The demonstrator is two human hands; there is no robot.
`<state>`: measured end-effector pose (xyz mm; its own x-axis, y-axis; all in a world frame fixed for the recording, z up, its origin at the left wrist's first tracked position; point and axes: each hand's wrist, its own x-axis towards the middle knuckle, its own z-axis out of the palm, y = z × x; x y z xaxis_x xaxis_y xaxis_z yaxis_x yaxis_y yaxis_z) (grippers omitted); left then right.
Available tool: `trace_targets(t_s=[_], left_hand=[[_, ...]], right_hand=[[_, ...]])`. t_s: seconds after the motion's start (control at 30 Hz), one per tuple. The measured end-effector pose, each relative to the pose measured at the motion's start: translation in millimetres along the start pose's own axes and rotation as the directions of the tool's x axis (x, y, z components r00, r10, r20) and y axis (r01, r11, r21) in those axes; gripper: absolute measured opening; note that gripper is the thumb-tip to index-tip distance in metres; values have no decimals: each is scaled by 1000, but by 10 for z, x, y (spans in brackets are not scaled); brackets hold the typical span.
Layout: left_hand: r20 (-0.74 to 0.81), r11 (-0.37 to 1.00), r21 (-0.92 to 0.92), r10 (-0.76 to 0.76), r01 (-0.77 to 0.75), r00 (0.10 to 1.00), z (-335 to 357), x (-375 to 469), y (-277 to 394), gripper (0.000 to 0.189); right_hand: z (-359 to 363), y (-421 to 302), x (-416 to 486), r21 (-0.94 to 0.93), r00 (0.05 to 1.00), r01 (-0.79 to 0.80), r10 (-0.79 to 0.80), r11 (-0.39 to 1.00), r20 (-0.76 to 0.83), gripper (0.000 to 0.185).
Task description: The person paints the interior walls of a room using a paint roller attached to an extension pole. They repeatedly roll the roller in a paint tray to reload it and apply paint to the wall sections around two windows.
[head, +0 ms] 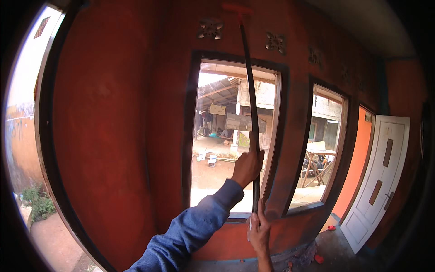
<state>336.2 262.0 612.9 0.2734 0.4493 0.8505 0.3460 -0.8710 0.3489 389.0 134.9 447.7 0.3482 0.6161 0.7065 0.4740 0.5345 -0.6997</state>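
Note:
A long dark pole (251,88) rises in front of a window, with a red-coated paint roller (238,8) at its top end. The roller is up against the red-orange wall (105,119), above the window and between two ventilation blocks (210,29). My left hand (247,166), in a blue sleeve, grips the middle of the pole with the index finger stretched along it. Lower down, my right hand (260,229) is closed around the pole near its bottom end, its forearm bare. The fingers partly hide the pole's lower end.
Dark frames surround the near window (234,136) and a narrower window (314,146) to the right. A white door (377,180) stands open at far right. Red sandals (318,259) and a crumpled cloth (304,255) lie on the floor. Outdoors are buckets (212,160) and seated people (224,132).

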Motion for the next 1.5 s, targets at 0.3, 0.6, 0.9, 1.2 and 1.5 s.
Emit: trace_targets(t_s=[0.3,0.6,0.9,1.2,1.5], left_hand=[[128,991,-84,-90,101,988,241,-1842,-343,78],[-59,1000,6,-12,13,998,-442,316,-70,61],[-150,975,-182,-158,130,976,-967,-389,-819,47],[-114,941,-219,-286,257,951,-1199,-706,-1049,40],[220,962,-253,-47,104,974,-301,-1046,-379,69]], right_hand=[[308,648,-1632,-43,996,24,-27,999,-86,48],[227,-354,1087,-141,988,82,-99,987,-122,47],[-51,-1935,3111,-17,986,123,-124,992,-109,39],[-208,-1125,2876,4,989,57,-56,998,-138,28],[172,201,-387,10,992,-107,108,994,-69,47]])
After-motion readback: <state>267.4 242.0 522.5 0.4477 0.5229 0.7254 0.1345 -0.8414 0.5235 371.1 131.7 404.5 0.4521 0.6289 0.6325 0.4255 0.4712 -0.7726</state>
